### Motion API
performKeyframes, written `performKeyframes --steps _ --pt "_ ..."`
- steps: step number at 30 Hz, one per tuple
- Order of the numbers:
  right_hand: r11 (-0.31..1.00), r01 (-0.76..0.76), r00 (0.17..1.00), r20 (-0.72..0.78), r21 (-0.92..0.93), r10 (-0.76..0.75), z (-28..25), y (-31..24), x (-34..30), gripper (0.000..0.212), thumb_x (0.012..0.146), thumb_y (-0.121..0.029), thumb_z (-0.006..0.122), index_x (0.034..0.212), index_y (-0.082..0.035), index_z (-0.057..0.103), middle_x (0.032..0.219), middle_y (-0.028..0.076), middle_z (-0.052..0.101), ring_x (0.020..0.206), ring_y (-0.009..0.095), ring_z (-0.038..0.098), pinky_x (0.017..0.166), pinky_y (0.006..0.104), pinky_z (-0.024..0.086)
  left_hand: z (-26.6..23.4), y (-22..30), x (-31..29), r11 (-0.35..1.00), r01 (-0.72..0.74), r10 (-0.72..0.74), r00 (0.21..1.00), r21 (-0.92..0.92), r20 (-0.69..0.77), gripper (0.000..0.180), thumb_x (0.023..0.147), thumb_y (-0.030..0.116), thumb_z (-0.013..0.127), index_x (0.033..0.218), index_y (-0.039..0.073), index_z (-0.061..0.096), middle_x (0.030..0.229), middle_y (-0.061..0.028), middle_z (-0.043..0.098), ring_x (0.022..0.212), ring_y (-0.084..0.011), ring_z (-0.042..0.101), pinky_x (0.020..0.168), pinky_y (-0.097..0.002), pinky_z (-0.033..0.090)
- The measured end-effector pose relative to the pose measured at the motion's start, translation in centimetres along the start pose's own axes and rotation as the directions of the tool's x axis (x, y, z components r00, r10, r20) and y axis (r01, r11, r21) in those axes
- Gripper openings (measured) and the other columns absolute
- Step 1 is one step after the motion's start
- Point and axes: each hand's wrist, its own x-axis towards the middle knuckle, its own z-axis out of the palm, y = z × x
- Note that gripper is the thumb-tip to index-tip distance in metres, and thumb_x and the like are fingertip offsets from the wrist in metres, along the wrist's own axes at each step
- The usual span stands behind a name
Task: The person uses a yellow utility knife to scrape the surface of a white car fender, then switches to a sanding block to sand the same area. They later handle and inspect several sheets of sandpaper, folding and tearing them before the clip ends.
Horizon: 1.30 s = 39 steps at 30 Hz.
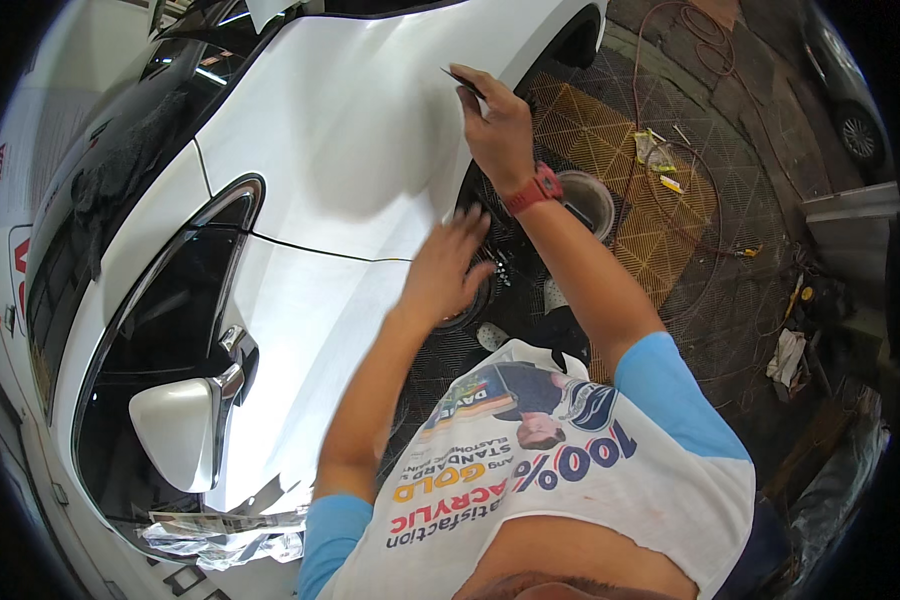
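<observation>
The white car's fender (360,110) lies to my left, with a duller, greyish patch across it. My right hand (498,125) is closed on a thin dark flat piece (464,82), held at the fender's outer edge; its exact kind does not show. A red watch circles that wrist. Lower down, my left hand (448,262) is open, slightly blurred, with fingers apart. It rests at or just over the fender's edge above the wheel arch, close to the door seam; contact is hard to make out.
A white side mirror (175,432) juts from the door, with clear plastic film (225,540) below it. A round bucket (585,203) stands right of my forearm. Red hose (635,90) coils over the grated floor, near a small yellow packet (655,150). Another car (850,90) stands far right.
</observation>
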Motion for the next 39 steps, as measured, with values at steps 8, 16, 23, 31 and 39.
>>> performKeyframes --steps 8,16,23,31,39 --pt "0.913 0.345 0.926 0.240 -0.219 -0.293 4.8 1.6 -3.7 0.070 0.090 0.013 0.061 0.156 -0.008 0.055 0.158 0.015 0.058 0.151 0.034 0.050 0.124 0.0432 0.046 13.4 -1.0 -26.0 0.570 0.761 -0.651 0.648 -0.309 0.394 0.063 0.108 0.042 0.061 0.155 0.001 0.054 0.155 -0.0263 0.058 0.143 -0.0425 0.055 0.121 -0.0467 0.043" --pt "0.879 0.341 0.926 0.283 -0.333 -0.251 4.4 2.1 -3.0 0.085 0.082 0.018 0.055 0.164 -0.002 0.041 0.167 0.023 0.045 0.158 0.035 0.040 0.131 0.0463 0.036 25.4 -3.4 -48.5 0.186 0.940 -0.756 0.322 -0.285 0.570 0.065 0.108 0.049 0.058 0.145 -0.004 0.063 0.131 -0.0285 0.073 0.126 -0.0398 0.070 0.107 -0.0433 0.053" --pt "0.840 0.393 0.903 0.327 -0.374 -0.277 3.8 2.7 -3.9 0.080 0.084 0.015 0.053 0.162 -0.001 0.044 0.166 0.021 0.047 0.158 0.034 0.040 0.132 0.0451 0.034 27.1 -5.3 -49.9 -0.018 0.900 -0.705 0.298 -0.436 0.643 0.061 0.109 0.048 0.056 0.141 -0.003 0.067 0.134 -0.0279 0.072 0.125 -0.0399 0.070 0.105 -0.0448 0.053" --pt "0.834 0.438 0.873 0.381 -0.336 -0.305 4.7 1.1 -3.9 0.077 0.086 0.014 0.052 0.161 0.002 0.042 0.166 0.025 0.045 0.157 0.037 0.040 0.131 0.0466 0.034 17.0 -4.0 -35.3 -0.007 0.927 -0.782 0.229 -0.375 0.579 0.067 0.109 0.048 0.059 0.157 0.002 0.053 0.146 -0.0242 0.067 0.135 -0.0354 0.066 0.111 -0.0432 0.050" --pt "0.850 0.407 0.891 0.351 -0.333 -0.289 4.9 1.7 -2.7 0.080 0.087 0.017 0.052 0.164 0.001 0.039 0.167 0.024 0.043 0.159 0.034 0.038 0.133 0.0465 0.032 19.7 -6.4 -36.8 0.133 0.931 -0.785 0.308 -0.338 0.538 0.067 0.109 0.049 0.059 0.154 -0.001 0.056 0.150 -0.0251 0.064 0.141 -0.0357 0.061 0.117 -0.0408 0.046"
